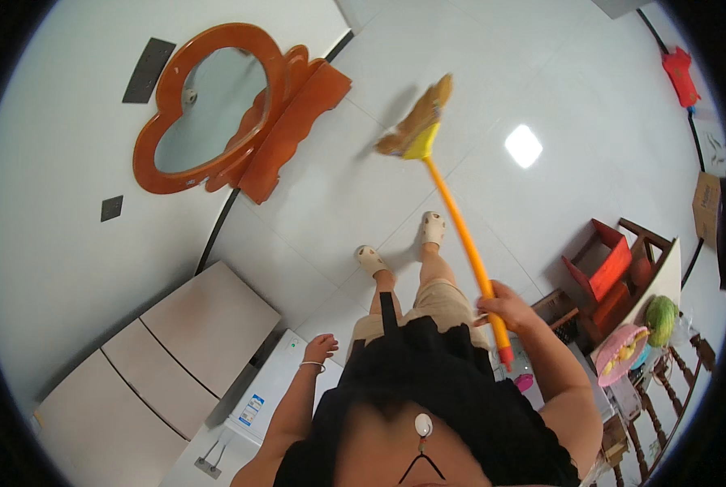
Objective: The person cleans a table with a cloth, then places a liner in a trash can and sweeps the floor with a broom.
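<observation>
My right hand is closed around the upper part of an orange broom handle, close to its red end cap. The broom stretches away from me, slanting to the left. Its yellow collar and tan bristles are over the tiled floor, beyond my feet; whether they touch it I cannot tell. At my left side hangs my left hand, with a pale bangle at the wrist. It holds nothing, and its fingers are loosely bent and slightly apart. The nearest thing to it is a white appliance.
An orange-framed mirror with a wooden ledge is on the left wall. Beige cabinets stand below it. To the right are a red stool, a table with a watermelon and a pink basket, and a cardboard box.
</observation>
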Available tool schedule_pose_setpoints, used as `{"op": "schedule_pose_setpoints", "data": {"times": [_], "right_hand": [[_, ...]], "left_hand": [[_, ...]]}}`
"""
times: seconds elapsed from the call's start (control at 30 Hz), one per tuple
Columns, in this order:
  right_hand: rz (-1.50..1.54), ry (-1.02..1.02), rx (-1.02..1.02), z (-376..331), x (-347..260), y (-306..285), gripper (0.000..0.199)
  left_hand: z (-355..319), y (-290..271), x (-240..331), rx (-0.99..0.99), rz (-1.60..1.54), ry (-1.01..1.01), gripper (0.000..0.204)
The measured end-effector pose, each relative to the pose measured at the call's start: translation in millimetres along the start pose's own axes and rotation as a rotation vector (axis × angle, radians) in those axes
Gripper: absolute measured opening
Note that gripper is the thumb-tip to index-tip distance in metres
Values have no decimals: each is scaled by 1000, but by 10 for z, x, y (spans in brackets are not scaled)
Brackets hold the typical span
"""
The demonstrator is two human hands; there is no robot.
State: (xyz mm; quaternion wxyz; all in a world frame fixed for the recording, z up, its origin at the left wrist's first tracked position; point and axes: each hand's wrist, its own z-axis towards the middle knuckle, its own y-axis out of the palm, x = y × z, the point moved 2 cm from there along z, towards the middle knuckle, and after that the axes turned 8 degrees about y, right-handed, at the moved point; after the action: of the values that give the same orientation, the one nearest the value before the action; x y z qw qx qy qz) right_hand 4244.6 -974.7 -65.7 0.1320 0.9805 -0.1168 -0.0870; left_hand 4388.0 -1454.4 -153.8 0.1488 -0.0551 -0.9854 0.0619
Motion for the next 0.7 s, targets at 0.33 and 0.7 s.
{"op": "schedule_pose_setpoints", "data": {"times": [0.33,0.7], "right_hand": [[-403,217,-339,1262,189,114,49],[-513,-46,356,565,-1563,-2283,39]], "left_hand": [[-395,192,498,103,60,8,38],[-500,180,742,119,213,36,36]]}}
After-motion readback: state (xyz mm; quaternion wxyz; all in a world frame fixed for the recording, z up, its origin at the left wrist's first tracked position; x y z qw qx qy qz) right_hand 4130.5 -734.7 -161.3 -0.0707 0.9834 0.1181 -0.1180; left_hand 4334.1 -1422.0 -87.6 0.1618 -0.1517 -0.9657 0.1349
